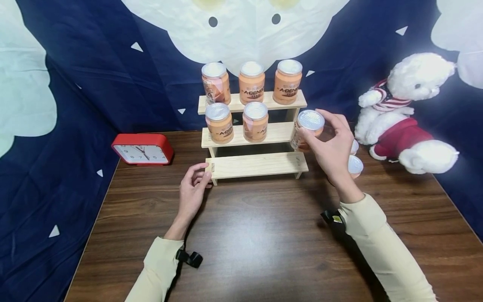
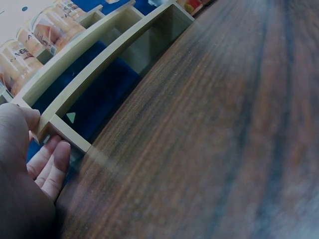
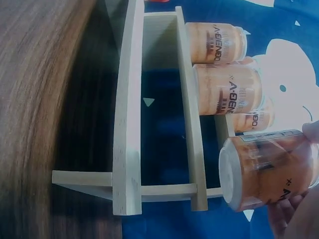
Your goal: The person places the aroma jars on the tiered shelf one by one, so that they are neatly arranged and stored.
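Observation:
A three-step wooden display rack (image 1: 256, 165) stands on the table. My left hand (image 1: 193, 191) grips the left end of its lowest step, thumb above and fingers beneath, as the left wrist view shows. My right hand (image 1: 333, 149) holds an orange-labelled jar (image 3: 271, 172) with a silver lid, fingers and thumb round its upper part. This jar is at the right end of the middle step; in the right wrist view it appears apart from the board. Two like jars (image 1: 255, 121) stand on the middle step and three (image 1: 251, 82) on the top step. The lowest step is bare.
Two more silver-lidded jars (image 1: 355, 165) stand on the table right of the rack, partly hidden by my right hand. A white plush bear (image 1: 407, 113) sits behind them. At the left is a red clock (image 1: 143, 149). A dark blue patterned cloth (image 1: 94, 84) hangs behind.

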Available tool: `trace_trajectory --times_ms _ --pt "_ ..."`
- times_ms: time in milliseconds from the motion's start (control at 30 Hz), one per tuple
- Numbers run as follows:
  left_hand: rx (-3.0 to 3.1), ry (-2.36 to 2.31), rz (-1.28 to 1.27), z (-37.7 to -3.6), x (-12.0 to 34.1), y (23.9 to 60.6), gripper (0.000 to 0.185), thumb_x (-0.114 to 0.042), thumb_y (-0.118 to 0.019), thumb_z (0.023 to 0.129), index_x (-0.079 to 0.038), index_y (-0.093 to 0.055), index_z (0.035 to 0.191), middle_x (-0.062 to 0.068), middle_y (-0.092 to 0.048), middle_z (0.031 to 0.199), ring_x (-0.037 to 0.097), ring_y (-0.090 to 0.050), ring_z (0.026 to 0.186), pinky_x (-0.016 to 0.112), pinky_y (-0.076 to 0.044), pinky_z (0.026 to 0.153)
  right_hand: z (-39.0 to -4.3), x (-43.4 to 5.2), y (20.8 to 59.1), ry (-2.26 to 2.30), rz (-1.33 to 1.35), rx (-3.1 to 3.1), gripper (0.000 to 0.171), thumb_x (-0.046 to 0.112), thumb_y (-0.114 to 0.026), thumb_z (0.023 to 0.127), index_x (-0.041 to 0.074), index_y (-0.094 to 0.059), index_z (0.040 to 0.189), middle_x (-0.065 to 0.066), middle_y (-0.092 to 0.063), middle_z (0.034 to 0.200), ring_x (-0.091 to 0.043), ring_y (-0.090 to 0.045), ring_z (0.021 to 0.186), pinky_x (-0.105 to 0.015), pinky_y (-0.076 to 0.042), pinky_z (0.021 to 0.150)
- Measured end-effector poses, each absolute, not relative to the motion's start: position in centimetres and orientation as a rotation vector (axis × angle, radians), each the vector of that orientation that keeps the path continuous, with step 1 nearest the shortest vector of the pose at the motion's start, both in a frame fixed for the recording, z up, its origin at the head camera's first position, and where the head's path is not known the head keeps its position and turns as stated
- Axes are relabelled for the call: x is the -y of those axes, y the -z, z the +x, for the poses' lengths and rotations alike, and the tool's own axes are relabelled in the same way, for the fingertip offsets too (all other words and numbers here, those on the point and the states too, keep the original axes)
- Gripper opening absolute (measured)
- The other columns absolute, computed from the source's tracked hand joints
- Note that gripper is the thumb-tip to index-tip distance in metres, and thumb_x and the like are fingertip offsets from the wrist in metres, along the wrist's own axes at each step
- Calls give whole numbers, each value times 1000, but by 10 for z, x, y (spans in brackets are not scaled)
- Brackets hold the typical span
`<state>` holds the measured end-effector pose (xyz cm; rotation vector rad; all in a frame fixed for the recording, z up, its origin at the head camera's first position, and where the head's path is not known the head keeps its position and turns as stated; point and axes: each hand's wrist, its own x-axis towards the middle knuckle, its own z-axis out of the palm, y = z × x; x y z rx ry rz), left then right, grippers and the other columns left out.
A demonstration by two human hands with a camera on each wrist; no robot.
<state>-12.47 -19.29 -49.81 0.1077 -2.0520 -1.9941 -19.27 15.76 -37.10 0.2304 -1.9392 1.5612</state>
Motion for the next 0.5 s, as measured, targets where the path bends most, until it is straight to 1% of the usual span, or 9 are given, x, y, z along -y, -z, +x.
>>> trace_trajectory --times_ms 67,233,333,500 --pt "2052 1993 108 -125 193 498 30 0 -70 107 5 -68 137 22 -73 109 8 -71 86 23 -64 76 -197 -155 371 -1558 254 1932 55 -3 -98 79 -3 -79 131 10 -61 110 -8 -58 108 -19 -52 86" --pt "2053 1987 110 -125 194 499 30 0 -70 107 4 -68 137 20 -73 109 9 -72 86 23 -64 76 -204 -150 373 -1544 236 1965 55 5 -100 80 -1 -80 130 10 -61 108 -7 -57 104 -20 -50 86" --pt "2055 1984 112 -125 194 499 30 -1 -70 108 4 -68 137 19 -73 109 9 -71 86 23 -64 76 -208 -148 374 -1545 219 1995 54 9 -99 82 0 -80 131 10 -61 109 -7 -58 104 -19 -51 86" --pt "2061 1985 119 -125 193 498 30 -1 -70 108 4 -68 137 17 -74 108 8 -71 86 23 -64 76 -213 -146 377 -1591 190 1987 52 11 -98 83 1 -80 131 9 -61 110 -8 -60 105 -19 -55 86"
